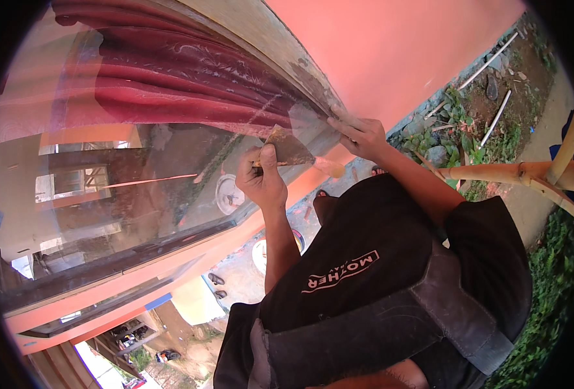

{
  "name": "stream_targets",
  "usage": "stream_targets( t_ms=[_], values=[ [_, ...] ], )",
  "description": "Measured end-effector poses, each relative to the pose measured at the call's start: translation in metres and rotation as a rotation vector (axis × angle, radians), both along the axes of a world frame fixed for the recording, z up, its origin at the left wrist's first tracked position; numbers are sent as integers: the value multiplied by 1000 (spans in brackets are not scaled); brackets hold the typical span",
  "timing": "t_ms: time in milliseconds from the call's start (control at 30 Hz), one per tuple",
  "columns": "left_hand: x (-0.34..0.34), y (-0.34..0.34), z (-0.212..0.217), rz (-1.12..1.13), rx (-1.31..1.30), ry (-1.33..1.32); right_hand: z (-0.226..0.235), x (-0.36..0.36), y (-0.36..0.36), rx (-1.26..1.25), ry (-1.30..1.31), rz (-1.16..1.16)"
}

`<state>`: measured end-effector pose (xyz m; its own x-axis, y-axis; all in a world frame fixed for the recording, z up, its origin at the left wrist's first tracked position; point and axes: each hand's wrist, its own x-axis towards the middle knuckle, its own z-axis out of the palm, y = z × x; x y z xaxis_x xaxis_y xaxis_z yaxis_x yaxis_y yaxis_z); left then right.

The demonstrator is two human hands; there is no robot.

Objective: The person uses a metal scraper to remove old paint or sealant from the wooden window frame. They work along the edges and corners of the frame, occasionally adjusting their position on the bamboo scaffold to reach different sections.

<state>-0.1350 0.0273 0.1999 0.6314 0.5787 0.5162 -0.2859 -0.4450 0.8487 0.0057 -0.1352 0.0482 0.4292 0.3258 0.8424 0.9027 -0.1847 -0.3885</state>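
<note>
Dark flat piece (290, 149) between left fingers (269, 157)

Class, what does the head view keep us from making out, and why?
In the head view:
Gripped end of the flat triangular piece: covered by the left hand.
Part of the white round container: behind the left forearm.
Bamboo poles' right ends: cut off by the dark rim.
Space behind window glass: veiled by reflections.

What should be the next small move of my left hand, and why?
Perhaps ease the flat brown piece slightly toward the window frame: the left hand pinches it between thumb and fingers, and the right hand, close by, seems to rest against the frame.
</note>
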Motion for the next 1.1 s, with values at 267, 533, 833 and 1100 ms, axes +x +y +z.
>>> stream_targets(
  t_ms=[267,533,833,1100],
  values=[
    [16,-4,-5,-26,-20,97,55,-7,-8,209,674,44],
    [40,-25,-1,-146,5,30,104,-25,1,122,240,207],
    [58,-31,23,-118,-152,98,113,-18,11,-2,140,29],
    [70,-31,19,-144,-155,89,118,-8,10,-27,97,-58]
  ],
)
